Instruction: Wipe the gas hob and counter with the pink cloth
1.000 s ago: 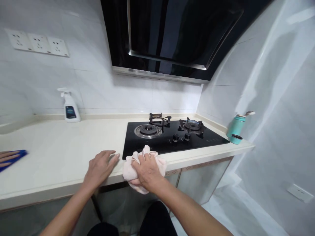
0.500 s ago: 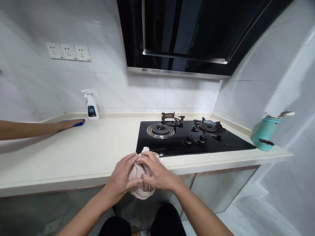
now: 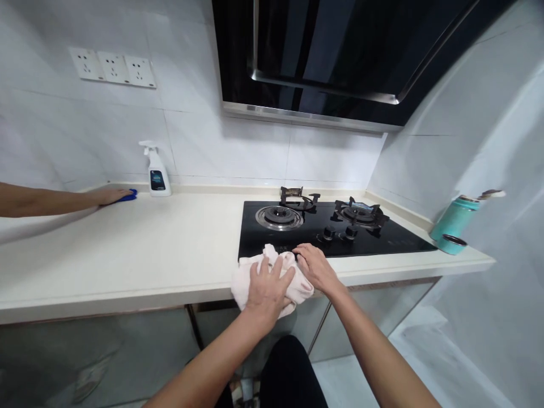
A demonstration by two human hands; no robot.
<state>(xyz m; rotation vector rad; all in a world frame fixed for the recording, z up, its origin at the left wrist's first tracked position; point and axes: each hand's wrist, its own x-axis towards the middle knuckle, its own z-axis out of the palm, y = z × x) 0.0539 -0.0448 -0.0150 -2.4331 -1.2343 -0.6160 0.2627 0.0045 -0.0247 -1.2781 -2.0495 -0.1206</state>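
A crumpled pale pink cloth [image 3: 243, 282] lies bunched at the counter's front edge, against the front left corner of the black gas stove [image 3: 382, 245]. Part of it hangs over the edge. My left hand [image 3: 267, 292] is on top of the cloth, its fingers bent into the folds and the thumb toward the right. At the cloth's right side, by the stove's front rim, is my right hand [image 3: 318, 269]. Its fingers are bent close together at the cloth's upper right edge; their undersides are hidden.
Another person's hand [image 3: 111, 196] rests on a blue cloth [image 3: 130, 196] at the far left of the counter [image 3: 187, 232]. A white spray bottle [image 3: 158, 178] stands against the wall. On the right are a turquoise flask [image 3: 455, 218] and its cup [image 3: 452, 244]. Above hangs a black range hood [image 3: 340, 56].
Both hands have moved right with the pink cloth, and it has spread from a tight bundle into a wider heap. My hands are farther apart. The other person's hand shifted slightly left.
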